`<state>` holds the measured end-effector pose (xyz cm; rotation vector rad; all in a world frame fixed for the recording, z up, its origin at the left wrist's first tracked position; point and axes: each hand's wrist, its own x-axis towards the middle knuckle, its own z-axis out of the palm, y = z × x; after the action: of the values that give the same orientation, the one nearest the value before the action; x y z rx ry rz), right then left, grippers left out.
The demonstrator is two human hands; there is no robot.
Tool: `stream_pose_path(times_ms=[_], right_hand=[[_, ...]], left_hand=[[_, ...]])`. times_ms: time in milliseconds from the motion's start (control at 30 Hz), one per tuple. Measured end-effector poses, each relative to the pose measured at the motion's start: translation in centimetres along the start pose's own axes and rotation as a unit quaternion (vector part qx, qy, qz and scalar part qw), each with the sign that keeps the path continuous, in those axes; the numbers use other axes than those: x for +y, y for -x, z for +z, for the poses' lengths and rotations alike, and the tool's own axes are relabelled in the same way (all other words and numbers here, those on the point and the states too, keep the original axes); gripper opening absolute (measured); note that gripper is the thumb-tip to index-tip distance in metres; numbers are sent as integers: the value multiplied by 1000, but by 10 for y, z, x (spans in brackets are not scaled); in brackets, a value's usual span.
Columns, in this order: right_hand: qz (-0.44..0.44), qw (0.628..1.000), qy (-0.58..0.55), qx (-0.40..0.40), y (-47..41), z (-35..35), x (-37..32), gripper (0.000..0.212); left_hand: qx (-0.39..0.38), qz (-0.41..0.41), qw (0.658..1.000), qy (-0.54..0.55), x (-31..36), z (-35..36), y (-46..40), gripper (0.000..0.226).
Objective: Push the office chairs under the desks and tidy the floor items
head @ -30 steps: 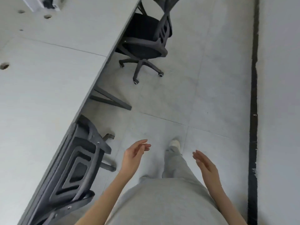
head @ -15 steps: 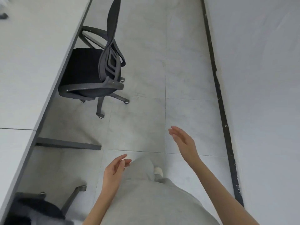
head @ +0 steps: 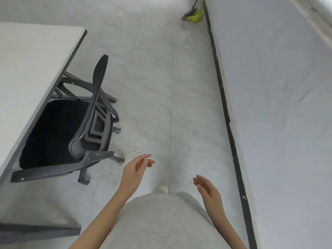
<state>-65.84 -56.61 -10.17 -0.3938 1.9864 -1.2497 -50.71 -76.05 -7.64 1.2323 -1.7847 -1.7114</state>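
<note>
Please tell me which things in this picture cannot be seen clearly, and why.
Head view:
- Office chair: seat front hidden under the desk.
- Broom and green dustpan: far, small, handle cut by the top edge.
- Feet: only one shoe tip shows; the grey clothing hides the rest.

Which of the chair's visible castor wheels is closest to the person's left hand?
The castor just beyond the left hand, under the near armrest; the others sit farther toward the desk or farther up the floor.

A black baseboard (head: 226, 112) runs along the white wall (head: 278, 87) beside grey tiles (head: 147, 83).
</note>
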Motion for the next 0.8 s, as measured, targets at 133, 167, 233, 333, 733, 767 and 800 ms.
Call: stream_pose_path(times_ms=[133, 167, 233, 333, 733, 767, 800], right_hand=[[-6, 1000, 3, 13, -78, -21, -37, 30], [-7, 1000, 4, 5, -99, -23, -47, 30], [-15, 999, 24, -26, -146, -23, -69, 31], [-45, 989, 77, -119, -223, -12, -108, 29], [-202, 834, 194, -476, -394, 138, -289, 27], [-233, 814, 210, -489, -398, 156, -295, 29], [-282, 789, 231, -495, -401, 174, -300, 32]], left_hand=[[-9, 17, 1000, 6, 49, 20, -87, 25], [-4, 19, 1000, 9, 57, 23, -105, 25], [24, 15, 999, 16, 66, 30, -137, 25], [106, -13, 993, 46, 65, 36, -168, 26], [511, -178, 829, 142, 61, 52, -173, 34], [532, -175, 817, 134, 65, 45, -176, 33], [554, -169, 806, 120, 70, 36, -180, 32]])
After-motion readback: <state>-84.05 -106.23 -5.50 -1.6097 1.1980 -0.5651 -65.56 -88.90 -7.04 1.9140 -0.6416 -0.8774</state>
